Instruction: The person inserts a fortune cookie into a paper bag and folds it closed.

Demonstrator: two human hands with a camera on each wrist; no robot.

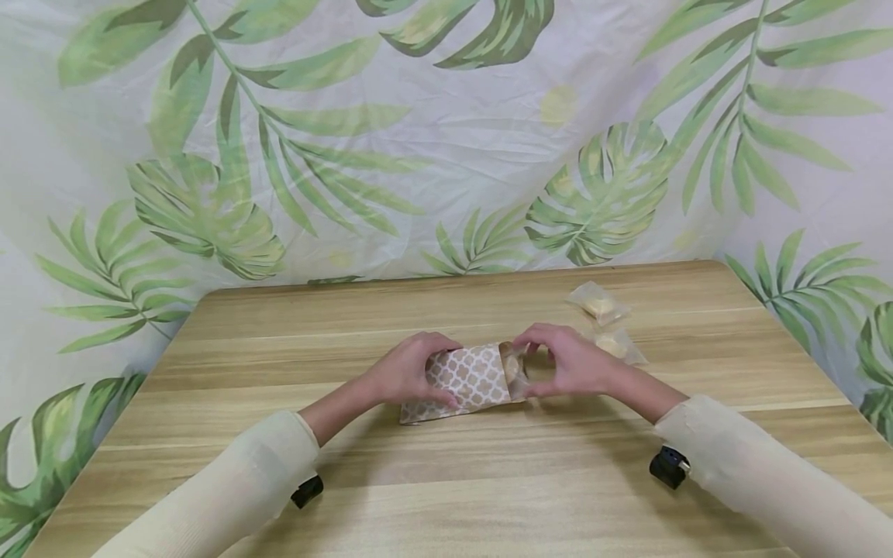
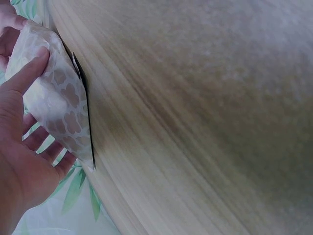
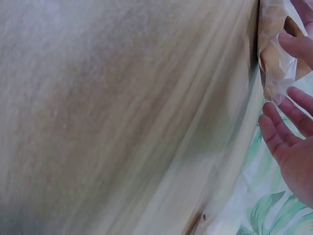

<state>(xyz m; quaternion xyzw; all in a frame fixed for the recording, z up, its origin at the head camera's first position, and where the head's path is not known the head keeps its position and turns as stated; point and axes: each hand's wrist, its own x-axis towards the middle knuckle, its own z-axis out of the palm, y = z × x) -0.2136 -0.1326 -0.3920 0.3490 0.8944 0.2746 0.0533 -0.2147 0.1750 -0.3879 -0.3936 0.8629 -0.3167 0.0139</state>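
Observation:
A patterned paper bag (image 1: 470,380), tan with white lattice, lies on its side over the table, its mouth facing right. My left hand (image 1: 408,372) grips its closed end, thumb on the near side and fingers on the far side. At the mouth sits a clear plastic packet (image 1: 515,367) with something pale brown inside, partly within the bag. My right hand (image 1: 575,363) holds the packet's outer end between thumb and fingers. From the right wrist, the crinkled packet (image 3: 281,68) shows between thumb and fingertips. The left wrist view shows the bag (image 2: 63,98) under my left thumb.
Two more clear packets with pale round contents lie beyond my right hand, one farther back (image 1: 598,302) and one partly behind the wrist (image 1: 619,346). The wooden table (image 1: 293,341) ends at a leaf-printed cloth (image 1: 460,186) behind it.

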